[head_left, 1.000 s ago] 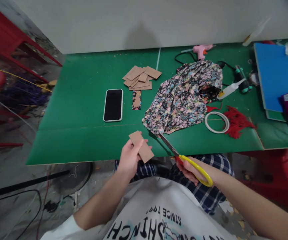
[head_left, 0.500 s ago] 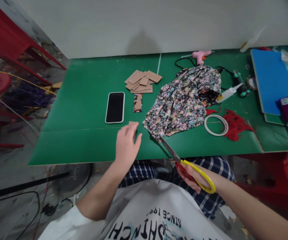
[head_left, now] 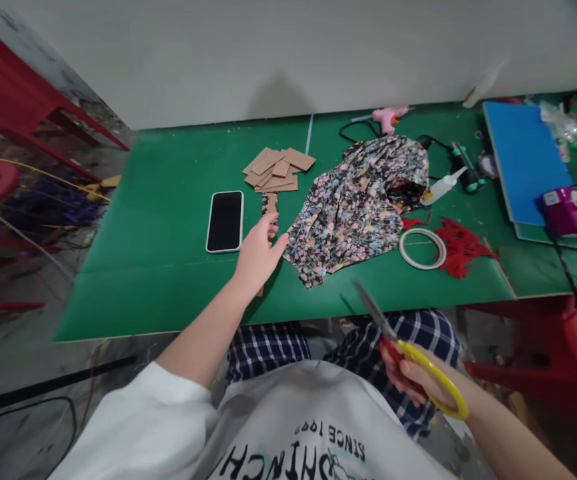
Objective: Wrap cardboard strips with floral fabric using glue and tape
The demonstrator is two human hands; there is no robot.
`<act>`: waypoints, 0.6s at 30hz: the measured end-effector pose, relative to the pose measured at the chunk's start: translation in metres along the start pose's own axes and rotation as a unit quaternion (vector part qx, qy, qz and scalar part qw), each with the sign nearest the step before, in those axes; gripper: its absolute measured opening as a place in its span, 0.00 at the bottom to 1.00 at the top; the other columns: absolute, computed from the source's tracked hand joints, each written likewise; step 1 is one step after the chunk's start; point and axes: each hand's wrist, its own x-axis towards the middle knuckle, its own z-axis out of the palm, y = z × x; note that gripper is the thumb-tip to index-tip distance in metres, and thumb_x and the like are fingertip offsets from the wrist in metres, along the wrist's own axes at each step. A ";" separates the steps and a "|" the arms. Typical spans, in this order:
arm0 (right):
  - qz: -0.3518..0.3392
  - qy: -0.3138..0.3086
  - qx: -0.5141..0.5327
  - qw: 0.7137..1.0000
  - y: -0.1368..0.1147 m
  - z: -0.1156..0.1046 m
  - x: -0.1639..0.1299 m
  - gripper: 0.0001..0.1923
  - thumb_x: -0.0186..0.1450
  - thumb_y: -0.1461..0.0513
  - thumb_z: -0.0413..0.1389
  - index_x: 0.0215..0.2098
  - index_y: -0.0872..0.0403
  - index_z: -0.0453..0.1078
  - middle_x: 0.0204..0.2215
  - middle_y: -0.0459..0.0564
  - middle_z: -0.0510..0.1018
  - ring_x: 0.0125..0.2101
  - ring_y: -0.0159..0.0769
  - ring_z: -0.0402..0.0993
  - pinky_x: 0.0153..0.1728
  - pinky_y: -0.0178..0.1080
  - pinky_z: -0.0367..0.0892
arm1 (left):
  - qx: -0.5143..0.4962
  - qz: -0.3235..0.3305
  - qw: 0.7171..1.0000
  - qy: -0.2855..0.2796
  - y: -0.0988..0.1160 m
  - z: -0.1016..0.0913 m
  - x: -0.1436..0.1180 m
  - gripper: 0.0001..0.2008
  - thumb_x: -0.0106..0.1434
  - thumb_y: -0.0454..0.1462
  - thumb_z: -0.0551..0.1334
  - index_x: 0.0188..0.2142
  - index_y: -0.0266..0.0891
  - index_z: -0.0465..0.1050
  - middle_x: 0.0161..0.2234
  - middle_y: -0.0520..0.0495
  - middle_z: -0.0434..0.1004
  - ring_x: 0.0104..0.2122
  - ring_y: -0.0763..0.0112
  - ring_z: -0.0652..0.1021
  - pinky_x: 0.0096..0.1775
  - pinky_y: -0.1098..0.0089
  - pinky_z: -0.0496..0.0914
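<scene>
My left hand (head_left: pixel 258 253) reaches over the table with its thumb apart from the slightly curled fingers. Its fingertips are at the lower part of a small cardboard strip (head_left: pixel 269 202) edged with floral cloth; whether they touch it I cannot tell. A bit of plain cardboard (head_left: pixel 260 292) shows below my left wrist. To the right lies a crumpled floral cloth (head_left: pixel 353 207), close to my left thumb. My right hand (head_left: pixel 408 377) grips scissors (head_left: pixel 428 373) with one yellow and one red handle, blades pointing up and left, just off the cloth's near edge.
A phone (head_left: pixel 225 222) lies left of my left hand, and a pile of cardboard pieces (head_left: pixel 281 168) beyond it. Rightward are a tape ring (head_left: pixel 422 249), red scraps (head_left: pixel 461 247), a glue bottle (head_left: pixel 443 187), a pink glue gun (head_left: pixel 388 120) and a blue board (head_left: pixel 521 160).
My left hand has moved forward to the cloth-edged cardboard strip. My right hand has drawn the scissors back and right, away from the floral cloth. The view has shifted slightly.
</scene>
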 end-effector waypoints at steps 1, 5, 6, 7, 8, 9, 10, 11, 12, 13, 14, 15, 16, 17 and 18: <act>-0.036 0.063 0.026 0.997 -0.004 0.002 0.005 0.22 0.56 0.41 0.51 0.28 0.50 0.56 0.19 0.44 0.68 0.10 0.23 0.53 0.12 0.34 0.57 | 0.030 0.014 0.999 -0.022 0.001 0.004 0.009 0.28 0.55 0.42 0.63 0.54 0.39 0.62 0.42 0.40 0.71 0.41 0.60 0.72 0.41 0.66 0.66; -0.142 0.300 0.098 0.938 -0.042 0.003 0.036 0.17 0.56 0.49 0.56 0.31 0.50 0.58 0.12 0.37 0.61 0.12 0.26 0.58 0.17 0.35 0.67 | 0.083 0.016 0.995 -0.045 0.003 0.027 0.035 0.27 0.45 0.43 0.70 0.43 0.33 0.69 0.39 0.37 0.70 0.47 0.49 0.68 0.46 0.63 0.61; -0.153 0.318 0.112 0.929 -0.052 0.001 0.044 0.17 0.55 0.50 0.57 0.35 0.51 0.60 0.14 0.37 0.64 0.11 0.24 0.56 0.17 0.35 0.68 | 0.075 0.008 0.995 -0.060 0.002 0.032 0.039 0.20 0.46 0.42 0.70 0.37 0.35 0.70 0.35 0.39 0.70 0.46 0.50 0.68 0.46 0.64 0.61; -0.156 0.315 0.122 0.928 -0.063 -0.001 0.050 0.19 0.55 0.51 0.58 0.39 0.52 0.62 0.19 0.40 0.69 0.11 0.23 0.58 0.19 0.36 0.70 | 0.065 0.003 0.995 -0.077 0.002 0.035 0.042 0.14 0.47 0.41 0.69 0.30 0.36 0.70 0.31 0.42 0.70 0.43 0.52 0.69 0.44 0.65 0.61; -0.155 0.311 0.130 0.929 -0.071 -0.004 0.056 0.22 0.54 0.53 0.59 0.43 0.52 0.62 0.26 0.43 0.73 0.14 0.23 0.62 0.21 0.36 0.71 | 0.054 -0.001 0.994 -0.094 0.002 0.036 0.045 0.11 0.48 0.40 0.68 0.25 0.38 0.68 0.28 0.44 0.69 0.41 0.54 0.70 0.43 0.65 0.62; -0.148 0.302 0.135 0.932 -0.079 -0.006 0.061 0.24 0.53 0.53 0.61 0.45 0.52 0.63 0.32 0.46 0.74 0.17 0.24 0.67 0.22 0.35 0.72 | 0.043 -0.002 0.993 -0.108 0.002 0.036 0.046 0.12 0.48 0.40 0.67 0.21 0.38 0.65 0.24 0.47 0.67 0.38 0.56 0.71 0.42 0.66 0.62; -0.140 0.289 0.139 0.937 -0.086 -0.009 0.066 0.25 0.52 0.54 0.61 0.46 0.52 0.63 0.37 0.48 0.74 0.21 0.26 0.71 0.22 0.34 0.71 | 0.035 -0.001 0.992 -0.119 0.003 0.035 0.048 0.13 0.49 0.39 0.67 0.19 0.39 0.64 0.22 0.49 0.65 0.35 0.59 0.71 0.40 0.67 0.63; -0.134 0.284 0.140 0.939 -0.091 -0.011 0.071 0.26 0.51 0.55 0.62 0.46 0.52 0.63 0.39 0.49 0.73 0.25 0.28 0.73 0.21 0.32 0.70 | 0.030 0.002 0.992 -0.126 0.004 0.033 0.048 0.13 0.50 0.40 0.66 0.19 0.39 0.63 0.21 0.50 0.64 0.33 0.61 0.71 0.38 0.68 0.63; -0.134 0.286 0.139 0.938 -0.095 -0.013 0.076 0.26 0.50 0.55 0.63 0.46 0.52 0.64 0.41 0.50 0.72 0.27 0.30 0.74 0.20 0.30 0.69 | 0.014 -0.001 0.991 -0.133 0.005 0.030 0.048 0.12 0.51 0.41 0.65 0.20 0.38 0.64 0.21 0.51 0.64 0.31 0.63 0.71 0.36 0.68 0.64; -0.139 0.296 0.135 0.935 -0.099 -0.014 0.081 0.26 0.50 0.55 0.63 0.45 0.52 0.64 0.41 0.50 0.72 0.29 0.30 0.73 0.20 0.30 0.69 | -0.018 -0.013 0.990 -0.139 0.007 0.028 0.048 0.10 0.52 0.41 0.64 0.23 0.38 0.66 0.21 0.51 0.65 0.29 0.65 0.71 0.35 0.69 0.64; -0.144 0.306 0.124 0.933 -0.103 -0.016 0.087 0.26 0.49 0.55 0.63 0.44 0.53 0.65 0.39 0.50 0.71 0.30 0.30 0.72 0.20 0.30 0.69 | -0.063 -0.035 0.987 -0.142 0.009 0.025 0.047 0.09 0.53 0.41 0.64 0.27 0.38 0.68 0.22 0.51 0.67 0.27 0.67 0.71 0.33 0.70 0.65; -0.151 0.321 0.106 0.929 -0.106 -0.017 0.093 0.25 0.49 0.55 0.62 0.44 0.53 0.65 0.38 0.49 0.71 0.30 0.30 0.72 0.21 0.31 0.70 | -0.115 -0.065 0.981 -0.141 0.011 0.022 0.045 0.10 0.53 0.41 0.64 0.32 0.39 0.69 0.23 0.51 0.68 0.26 0.68 0.72 0.32 0.70 0.65; -0.156 0.341 0.080 0.924 -0.110 -0.019 0.099 0.25 0.49 0.55 0.62 0.43 0.53 0.65 0.37 0.49 0.72 0.29 0.30 0.71 0.23 0.32 0.70 | -0.169 -0.095 0.971 -0.138 0.013 0.020 0.044 0.13 0.52 0.40 0.65 0.37 0.39 0.69 0.24 0.51 0.69 0.25 0.69 0.72 0.31 0.70 0.66; -0.162 0.365 0.047 0.916 -0.113 -0.020 0.105 0.24 0.49 0.55 0.62 0.42 0.54 0.65 0.35 0.48 0.72 0.28 0.30 0.70 0.23 0.32 0.70 | -0.218 -0.117 0.960 -0.134 0.016 0.017 0.043 0.18 0.51 0.39 0.66 0.41 0.40 0.68 0.25 0.51 0.70 0.25 0.69 0.72 0.31 0.69 0.66; -0.173 0.390 0.015 0.904 -0.117 -0.022 0.111 0.23 0.49 0.54 0.61 0.41 0.54 0.65 0.33 0.48 0.72 0.27 0.29 0.69 0.24 0.33 0.69 | -0.256 -0.124 0.950 -0.130 0.019 0.014 0.042 0.24 0.49 0.37 0.68 0.46 0.42 0.66 0.28 0.50 0.71 0.26 0.69 0.73 0.32 0.68 0.67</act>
